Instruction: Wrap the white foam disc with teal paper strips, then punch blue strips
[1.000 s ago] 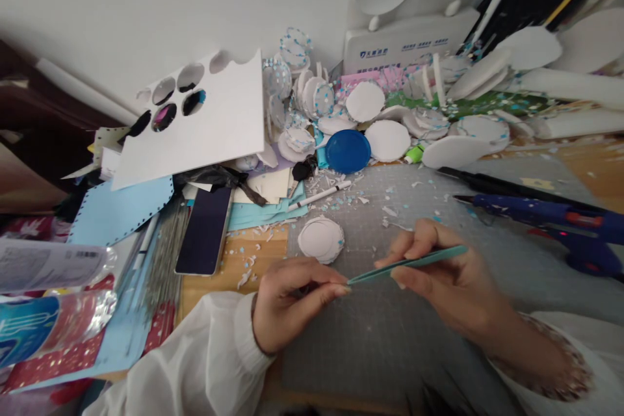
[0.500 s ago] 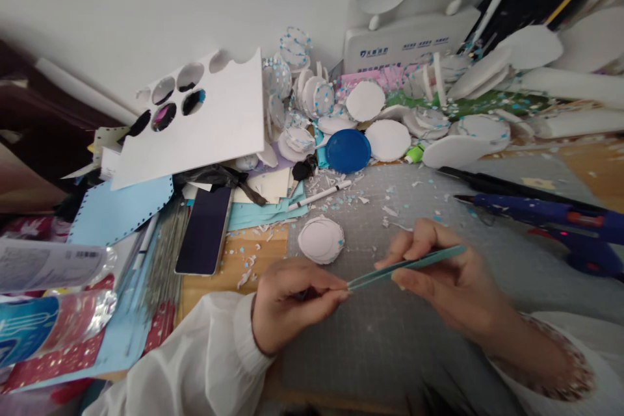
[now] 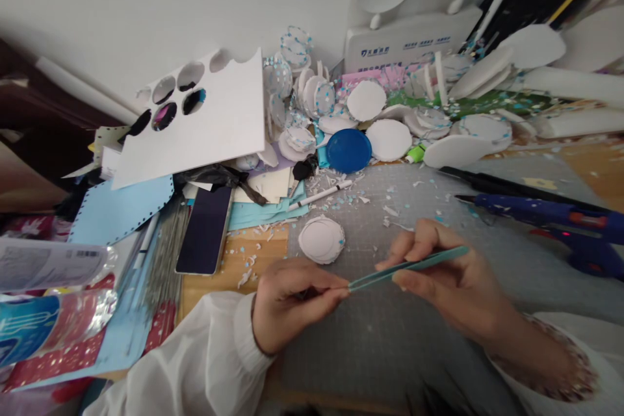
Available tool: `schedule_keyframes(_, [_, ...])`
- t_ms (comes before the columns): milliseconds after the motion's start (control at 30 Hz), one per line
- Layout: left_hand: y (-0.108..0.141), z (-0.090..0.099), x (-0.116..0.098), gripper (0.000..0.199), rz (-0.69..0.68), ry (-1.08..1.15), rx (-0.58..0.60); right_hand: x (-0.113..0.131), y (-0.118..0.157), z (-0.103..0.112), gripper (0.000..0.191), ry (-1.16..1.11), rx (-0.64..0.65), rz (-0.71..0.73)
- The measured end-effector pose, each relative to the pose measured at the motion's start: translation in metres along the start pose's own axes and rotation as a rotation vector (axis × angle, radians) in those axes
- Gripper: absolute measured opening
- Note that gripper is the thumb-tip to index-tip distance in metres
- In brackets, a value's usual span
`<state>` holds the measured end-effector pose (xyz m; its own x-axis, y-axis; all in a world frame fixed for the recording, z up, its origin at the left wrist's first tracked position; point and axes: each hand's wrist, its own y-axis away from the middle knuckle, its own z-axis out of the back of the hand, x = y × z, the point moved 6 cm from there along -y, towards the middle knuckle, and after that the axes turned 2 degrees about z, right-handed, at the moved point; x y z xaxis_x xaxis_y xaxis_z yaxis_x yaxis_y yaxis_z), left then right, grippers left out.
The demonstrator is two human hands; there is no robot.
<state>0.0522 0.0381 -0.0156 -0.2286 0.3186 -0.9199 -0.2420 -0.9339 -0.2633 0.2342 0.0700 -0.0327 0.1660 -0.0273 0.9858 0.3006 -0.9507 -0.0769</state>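
Teal tweezers (image 3: 429, 260) lie between the thumb and fingers of my right hand (image 3: 433, 273), their two arms slightly apart and pointing left. My left hand (image 3: 297, 302) is closed in a pinch right at the tweezers' tips; whatever sits between its thumb and forefinger is too small to make out. Just beyond both hands, a small stack of white paper discs (image 3: 322, 240) rests on the grey cutting mat (image 3: 361, 344).
Right of my hands lies a blue glue gun (image 3: 550, 218) with a red light. A phone (image 3: 203, 231) and plastic bottles (image 3: 63, 328) are to the left. Behind are a blue lid (image 3: 348, 151), white foam discs (image 3: 389, 140), a white pen (image 3: 319, 195) and a board with round holes (image 3: 214, 123).
Almost nothing differs. The view has shifted very slightly, and both hands keep their places with the tweezers' tips at my left fingertips.
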Motion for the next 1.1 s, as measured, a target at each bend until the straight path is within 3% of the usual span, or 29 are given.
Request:
schedule_keyframes(300, [-0.001, 0.001, 0.000, 0.012, 0.022, -0.023, 0.008, 0.005, 0.001, 0.001, 0.025, 0.080, -0.023, 0.018])
schedule_keyframes(467, [-0.001, 0.000, 0.001, 0.010, 0.033, 0.020, 0.005, -0.002, 0.003, 0.001, 0.022, 0.004, 0.003, -0.030])
schedule_keyframes(633, [-0.001, -0.001, 0.005, 0.008, 0.055, 0.046, -0.002, -0.010, 0.002, 0.007, 0.026, -0.092, -0.060, -0.064])
schedule_keyframes(767, [-0.001, 0.000, 0.005, 0.008, 0.081, 0.077, -0.002, -0.007, -0.001, 0.007, 0.028, -0.045, -0.095, -0.029])
schedule_keyframes(833, [0.001, -0.004, 0.009, 0.013, 0.161, 0.153, 0.038, 0.002, 0.001, 0.008, 0.024, 0.044, -0.127, 0.046])
schedule_keyframes(900, [0.004, -0.013, 0.015, 0.023, 0.289, 0.297, 0.114, 0.017, 0.006, 0.008, 0.019, 0.216, -0.120, 0.213])
schedule_keyframes(1000, [0.015, -0.031, 0.023, 0.040, 0.481, 0.521, 0.251, 0.033, 0.023, -0.006, 0.030, 0.525, 0.129, 0.498])
schedule_keyframes(1100, [0.022, -0.044, 0.027, 0.046, 0.576, 0.624, 0.323, 0.032, 0.045, -0.023, 0.033, 0.719, 0.398, 0.740])
